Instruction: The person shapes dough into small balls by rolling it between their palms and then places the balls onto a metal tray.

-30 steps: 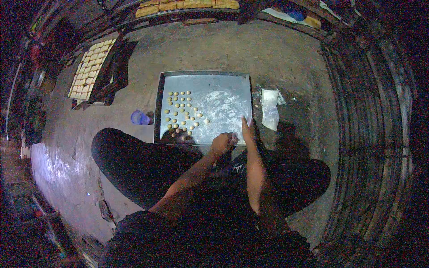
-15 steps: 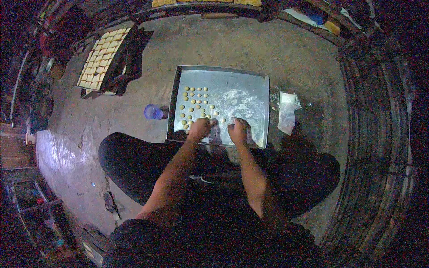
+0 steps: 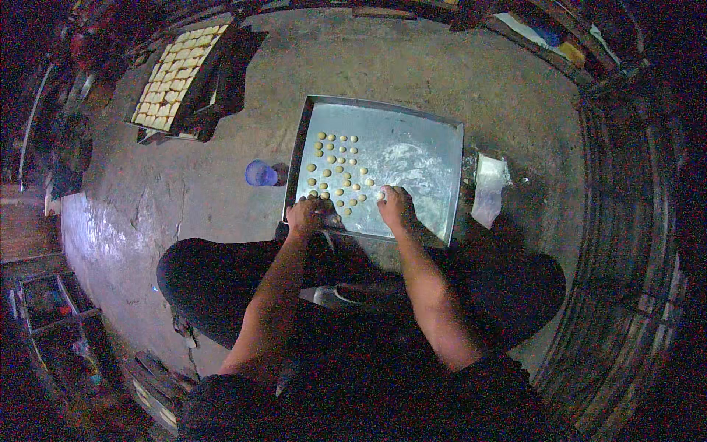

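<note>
A shallow metal tray point(image 3: 383, 104) dusted with white flour lies in front of my crossed legs. Small round pale dough balls point(image 3: 331, 159) are spread over its left half in loose rows. At the near left corner, my left hand point(image 3: 302, 216) is among the closest dough balls, fingers curled; shadow hides what they hold, if anything. My right hand point(image 3: 398, 209) is over the near middle of the tray, its thumb and fingertips pinched on a single dough ball point(image 3: 381, 196).
Left of the tray stands a translucent bluish-purple cup point(image 3: 261, 174). A clear bag of white powder point(image 3: 489, 188) lies to its right. Farther left, a tilted tray of pale baked pieces point(image 3: 177, 77) rests on a dark stand. Dark slatted racks point(image 3: 626, 243) line the right side.
My hands have moved apart, the left one toward the tray's near left corner, the right one onto a dough ball. The view has shifted and turned slightly.
</note>
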Demonstrator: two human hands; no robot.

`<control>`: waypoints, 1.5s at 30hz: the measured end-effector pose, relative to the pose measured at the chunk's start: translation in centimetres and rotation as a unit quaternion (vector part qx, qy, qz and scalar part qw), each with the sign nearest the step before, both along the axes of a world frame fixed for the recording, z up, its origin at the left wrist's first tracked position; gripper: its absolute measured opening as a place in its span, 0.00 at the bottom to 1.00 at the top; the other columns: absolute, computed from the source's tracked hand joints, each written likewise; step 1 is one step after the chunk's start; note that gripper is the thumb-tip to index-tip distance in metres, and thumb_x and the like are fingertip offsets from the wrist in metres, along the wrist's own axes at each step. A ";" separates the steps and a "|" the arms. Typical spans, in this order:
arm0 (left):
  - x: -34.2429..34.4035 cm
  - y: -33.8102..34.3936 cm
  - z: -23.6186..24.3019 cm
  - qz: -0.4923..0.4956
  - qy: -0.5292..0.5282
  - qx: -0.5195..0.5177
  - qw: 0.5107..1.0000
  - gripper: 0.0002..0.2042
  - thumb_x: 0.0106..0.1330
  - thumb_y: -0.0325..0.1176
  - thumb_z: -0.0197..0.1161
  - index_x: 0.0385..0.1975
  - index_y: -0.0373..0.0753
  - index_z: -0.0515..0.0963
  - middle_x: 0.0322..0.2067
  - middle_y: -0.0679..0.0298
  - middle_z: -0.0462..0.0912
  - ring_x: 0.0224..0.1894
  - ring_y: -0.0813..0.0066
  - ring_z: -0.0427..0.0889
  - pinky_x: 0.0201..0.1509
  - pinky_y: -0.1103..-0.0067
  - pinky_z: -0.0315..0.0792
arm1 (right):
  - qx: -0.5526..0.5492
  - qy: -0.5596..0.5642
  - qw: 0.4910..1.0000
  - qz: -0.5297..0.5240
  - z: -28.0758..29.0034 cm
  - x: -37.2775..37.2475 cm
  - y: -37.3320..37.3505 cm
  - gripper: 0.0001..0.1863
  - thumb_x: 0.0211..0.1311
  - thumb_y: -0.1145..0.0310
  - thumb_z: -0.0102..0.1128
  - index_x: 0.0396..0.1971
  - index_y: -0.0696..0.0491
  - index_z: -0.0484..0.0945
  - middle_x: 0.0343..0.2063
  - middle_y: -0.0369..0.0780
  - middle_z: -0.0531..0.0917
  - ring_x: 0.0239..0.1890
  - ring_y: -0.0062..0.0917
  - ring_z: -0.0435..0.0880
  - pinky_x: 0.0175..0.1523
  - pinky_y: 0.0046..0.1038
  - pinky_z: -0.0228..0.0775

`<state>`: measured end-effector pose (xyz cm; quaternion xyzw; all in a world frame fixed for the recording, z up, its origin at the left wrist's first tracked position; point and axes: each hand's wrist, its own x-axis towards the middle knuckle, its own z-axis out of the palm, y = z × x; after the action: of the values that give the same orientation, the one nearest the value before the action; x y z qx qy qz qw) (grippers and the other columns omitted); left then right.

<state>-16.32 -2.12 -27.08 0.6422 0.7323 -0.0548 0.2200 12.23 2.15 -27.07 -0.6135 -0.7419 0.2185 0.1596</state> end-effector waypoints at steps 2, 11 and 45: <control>-0.2 -0.2 -1.4 -0.005 0.011 0.029 1.000 0.18 0.60 0.48 0.65 0.47 0.47 0.78 0.45 0.59 0.82 0.46 0.58 0.85 0.44 0.59 0.77 | -0.027 0.005 1.000 0.005 0.6 0.0 0.1 0.18 0.52 0.67 0.67 0.44 0.56 0.81 0.40 0.48 0.84 0.46 0.43 0.83 0.54 0.42 0.74; 1.2 1.7 -0.7 0.018 0.009 -0.003 1.000 0.28 0.59 0.53 0.67 0.52 0.39 0.71 0.46 0.57 0.81 0.45 0.53 0.85 0.46 0.58 0.78 | -0.045 0.014 0.998 -0.044 -0.4 0.1 0.4 0.14 0.52 0.66 0.67 0.36 0.57 0.80 0.36 0.48 0.85 0.41 0.44 0.84 0.50 0.41 0.76; -2.3 4.2 -1.8 0.133 -0.153 0.000 0.979 0.19 0.61 0.50 0.62 0.38 0.39 0.81 0.40 0.49 0.85 0.45 0.49 0.86 0.47 0.61 0.80 | -0.060 0.146 0.987 -0.020 1.9 -11.4 3.1 0.18 0.57 0.61 0.67 0.43 0.56 0.81 0.37 0.50 0.86 0.42 0.44 0.85 0.47 0.42 0.75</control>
<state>-18.58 2.06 -28.91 0.5397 0.7690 0.0733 0.3346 0.84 5.28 -25.22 -0.5980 -0.6838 0.3469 0.2335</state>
